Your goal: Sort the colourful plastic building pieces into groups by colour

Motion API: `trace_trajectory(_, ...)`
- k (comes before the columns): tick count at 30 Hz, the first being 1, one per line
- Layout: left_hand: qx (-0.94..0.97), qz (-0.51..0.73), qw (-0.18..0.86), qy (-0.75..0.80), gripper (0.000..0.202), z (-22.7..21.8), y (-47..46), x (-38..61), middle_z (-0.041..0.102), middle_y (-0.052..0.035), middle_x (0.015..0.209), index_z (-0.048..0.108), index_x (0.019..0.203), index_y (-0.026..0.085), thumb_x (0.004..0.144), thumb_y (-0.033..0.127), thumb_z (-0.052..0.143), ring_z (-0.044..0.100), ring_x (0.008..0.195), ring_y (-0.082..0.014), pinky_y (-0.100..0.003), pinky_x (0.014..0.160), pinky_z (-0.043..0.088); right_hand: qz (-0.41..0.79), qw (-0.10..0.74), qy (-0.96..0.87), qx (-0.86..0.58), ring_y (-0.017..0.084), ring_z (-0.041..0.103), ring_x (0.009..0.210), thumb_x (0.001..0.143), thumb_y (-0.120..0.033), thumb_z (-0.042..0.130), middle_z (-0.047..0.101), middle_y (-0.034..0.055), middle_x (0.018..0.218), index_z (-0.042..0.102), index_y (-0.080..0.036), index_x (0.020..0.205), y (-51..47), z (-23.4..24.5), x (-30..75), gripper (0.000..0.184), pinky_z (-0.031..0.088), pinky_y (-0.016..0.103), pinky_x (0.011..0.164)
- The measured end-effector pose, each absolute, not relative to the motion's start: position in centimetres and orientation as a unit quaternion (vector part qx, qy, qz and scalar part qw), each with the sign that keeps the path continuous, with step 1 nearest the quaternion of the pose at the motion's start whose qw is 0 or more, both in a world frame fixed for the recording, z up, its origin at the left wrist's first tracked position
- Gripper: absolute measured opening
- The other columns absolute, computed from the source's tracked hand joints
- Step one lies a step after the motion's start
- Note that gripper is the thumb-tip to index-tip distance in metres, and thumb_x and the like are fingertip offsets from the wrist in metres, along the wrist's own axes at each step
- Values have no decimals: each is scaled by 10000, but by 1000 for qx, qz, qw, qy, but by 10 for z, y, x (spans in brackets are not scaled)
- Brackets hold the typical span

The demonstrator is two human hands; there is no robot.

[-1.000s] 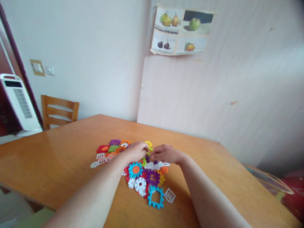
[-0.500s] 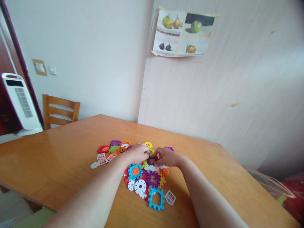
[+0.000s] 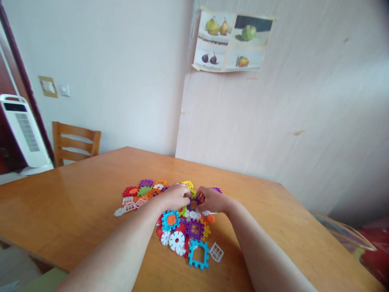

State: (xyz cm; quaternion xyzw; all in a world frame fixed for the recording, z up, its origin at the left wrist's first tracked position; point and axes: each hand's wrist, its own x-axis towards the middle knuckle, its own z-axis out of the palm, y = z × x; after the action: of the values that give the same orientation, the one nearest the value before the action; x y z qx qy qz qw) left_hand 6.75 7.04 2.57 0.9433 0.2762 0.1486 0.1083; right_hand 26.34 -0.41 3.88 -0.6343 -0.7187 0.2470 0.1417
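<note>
A purple square building piece with an open middle is between my hands, over a heap of colourful plastic building pieces. My left hand has its fingers curled on the piece's left edge. From the other side my right hand pinches its right edge; the fingertips partly cover it. Closer to me lie a blue square piece with an orange disc, a purple window piece, a white notched disc and a blue open frame.
On the wooden table, more pieces spread to the left, among them a red one and white lattice windows. A white lattice piece lies at the right. A chair stands beyond the table's left side.
The view has shifted slightly, so everything appears a little further left. Both hands stay at the purple piece, with only slight finger movement.
</note>
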Motion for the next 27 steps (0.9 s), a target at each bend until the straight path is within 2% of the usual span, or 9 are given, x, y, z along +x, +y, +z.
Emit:
trace_trajectory(4, 929, 164, 139, 300, 192, 23, 73, 70, 694, -12, 852, 703, 793, 219, 694, 201, 540, 609, 863, -177, -247, 768, 434, 229, 189, -713, -635, 105, 530, 682, 620, -257, 748, 613, -32, 777, 575, -196, 864, -2, 38, 264, 305, 350, 191, 565)
trace_trajectory(7, 916, 187, 174, 309, 170, 25, 73, 71, 694, -13, 850, 694, 794, 202, 711, 222, 547, 618, 834, -169, -239, 733, 445, 282, 250, -682, -627, 90, 512, 607, 659, -210, 684, 574, -46, 680, 540, -188, 821, 2, 36, 265, 217, 348, 188, 535)
trace_trajectory(11, 880, 258, 213, 337, 219, 33, 70, 70, 712, -18, 948, 692, 894, 201, 787, 286, 522, 629, 895, -175, -252, 780, 460, 334, 376, -624, -599, 83, 499, 546, 685, -255, 658, 547, -52, 615, 506, -185, 810, 7, 40, 270, 209, 357, 192, 514)
trace_trajectory(13, 857, 287, 224, 365, 239, 36, 70, 68, 717, -21, 984, 685, 927, 203, 819, 310, 500, 632, 923, -176, -257, 799, 465, 322, 446, -580, -601, 84, 481, 514, 695, -315, 645, 539, -52, 597, 500, -191, 819, 8, 45, 276, 228, 348, 199, 494)
trace_trajectory(16, 837, 301, 224, 399, 237, 36, 73, 66, 722, -25, 924, 672, 903, 201, 844, 314, 472, 641, 876, -171, -250, 749, 468, 280, 517, -507, -630, 92, 466, 482, 697, -374, 619, 536, -39, 576, 508, -190, 815, 11, 51, 290, 245, 331, 209, 464)
trace_trajectory(23, 812, 315, 176, 459, 198, 29, 81, 61, 700, 1, 806, 649, 862, 228, 845, 264, 454, 632, 777, -158, -244, 664, 429, 194, 563, -423, -683, 111, 481, 503, 688, -372, 592, 561, -4, 567, 553, -173, 771, 14, 48, 318, 219, 356, 228, 477)
trace_trajectory(27, 816, 277, 133, 490, 222, 27, 83, 61, 712, -19, 914, 645, 932, 232, 860, 249, 435, 635, 865, -170, -256, 709, 430, 185, 550, -414, -702, 113, 485, 509, 687, -347, 579, 570, 5, 570, 569, -162, 767, 15, 41, 321, 202, 349, 224, 474)
